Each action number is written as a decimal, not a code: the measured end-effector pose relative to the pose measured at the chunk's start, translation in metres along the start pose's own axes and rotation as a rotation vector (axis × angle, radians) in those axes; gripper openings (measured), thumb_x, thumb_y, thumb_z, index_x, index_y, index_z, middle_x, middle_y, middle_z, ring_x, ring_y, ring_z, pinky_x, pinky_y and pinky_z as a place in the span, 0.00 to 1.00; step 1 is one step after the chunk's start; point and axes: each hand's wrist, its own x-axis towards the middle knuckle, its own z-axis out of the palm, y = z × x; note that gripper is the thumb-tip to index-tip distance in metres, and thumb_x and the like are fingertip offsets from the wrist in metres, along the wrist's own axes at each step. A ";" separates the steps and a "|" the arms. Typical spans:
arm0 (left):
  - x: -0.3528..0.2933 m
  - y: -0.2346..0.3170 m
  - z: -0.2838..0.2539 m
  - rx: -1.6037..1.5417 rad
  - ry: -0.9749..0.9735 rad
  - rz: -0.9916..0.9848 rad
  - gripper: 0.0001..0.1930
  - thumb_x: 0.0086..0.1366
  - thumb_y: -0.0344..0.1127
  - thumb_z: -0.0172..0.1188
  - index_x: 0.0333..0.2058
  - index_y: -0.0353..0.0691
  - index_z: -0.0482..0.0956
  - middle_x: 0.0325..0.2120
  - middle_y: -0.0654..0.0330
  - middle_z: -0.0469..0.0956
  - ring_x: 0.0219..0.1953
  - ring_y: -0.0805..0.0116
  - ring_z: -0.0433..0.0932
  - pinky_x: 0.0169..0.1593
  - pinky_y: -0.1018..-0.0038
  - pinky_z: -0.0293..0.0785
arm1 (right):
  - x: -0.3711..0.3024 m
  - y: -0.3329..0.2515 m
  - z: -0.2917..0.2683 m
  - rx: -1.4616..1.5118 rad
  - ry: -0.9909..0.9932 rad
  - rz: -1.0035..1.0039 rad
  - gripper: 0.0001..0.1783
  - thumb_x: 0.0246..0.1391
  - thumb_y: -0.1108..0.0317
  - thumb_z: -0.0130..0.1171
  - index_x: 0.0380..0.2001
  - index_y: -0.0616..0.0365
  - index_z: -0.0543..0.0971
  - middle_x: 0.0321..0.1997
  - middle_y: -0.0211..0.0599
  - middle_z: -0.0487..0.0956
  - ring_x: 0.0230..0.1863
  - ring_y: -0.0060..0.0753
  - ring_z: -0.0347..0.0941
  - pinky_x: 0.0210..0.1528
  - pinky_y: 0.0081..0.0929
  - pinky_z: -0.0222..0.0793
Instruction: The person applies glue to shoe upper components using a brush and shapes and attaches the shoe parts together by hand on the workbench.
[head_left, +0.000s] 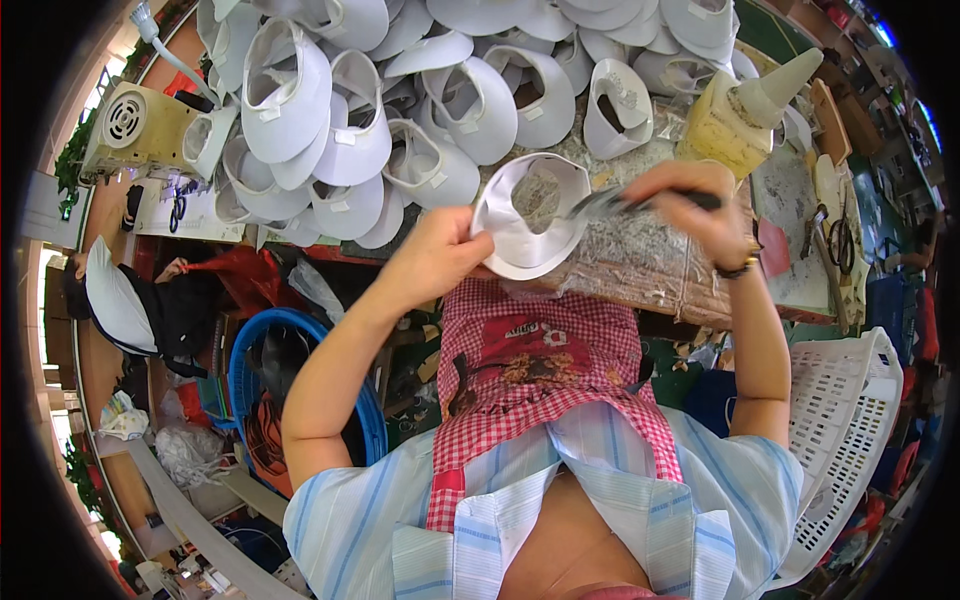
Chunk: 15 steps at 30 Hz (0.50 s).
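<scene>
My left hand (445, 255) grips the left rim of a white shoe upper (530, 250), thumb over its edge, holding it tilted above the table's front edge. The opening of the upper faces me. In my right hand (690, 205) is a dark-handled brush (610, 203), closed in the fingers. Its blurred tip reaches the right inner side of the upper. More white shoe uppers (465, 110) lie heaped beyond my hands. To the right of them, close past my right hand, stands a yellow glue pot (725, 125) with a pale cone on top.
Scissors (842, 240) lie at the table's right end. A yellowish machine (135, 125) stands far left. Below it, on the left, is a blue basket (238, 370); a white perforated basket (835, 430) stands by my right elbow. Another person (150, 295) is at the left.
</scene>
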 end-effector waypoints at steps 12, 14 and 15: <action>0.059 0.077 0.026 0.850 -0.143 0.278 0.22 0.51 0.36 0.50 0.44 0.32 0.75 0.25 0.42 0.76 0.30 0.46 0.77 0.36 0.60 0.71 | -0.058 -0.021 -0.028 -0.058 0.177 0.251 0.08 0.50 0.68 0.61 0.27 0.63 0.80 0.24 0.31 0.79 0.25 0.19 0.72 0.29 0.21 0.67; 0.065 0.077 0.026 0.804 -0.108 0.323 0.23 0.52 0.35 0.49 0.47 0.32 0.73 0.27 0.42 0.76 0.31 0.46 0.76 0.37 0.61 0.71 | -0.040 -0.011 0.011 -0.130 0.050 -0.022 0.08 0.49 0.67 0.62 0.29 0.62 0.80 0.28 0.34 0.79 0.28 0.27 0.74 0.31 0.26 0.69; 0.064 0.077 0.027 0.805 -0.109 0.321 0.23 0.52 0.35 0.49 0.47 0.32 0.73 0.27 0.42 0.76 0.31 0.46 0.76 0.37 0.61 0.71 | -0.032 -0.004 0.026 -0.249 0.019 -0.256 0.09 0.48 0.67 0.62 0.30 0.61 0.79 0.29 0.37 0.80 0.29 0.33 0.74 0.32 0.29 0.70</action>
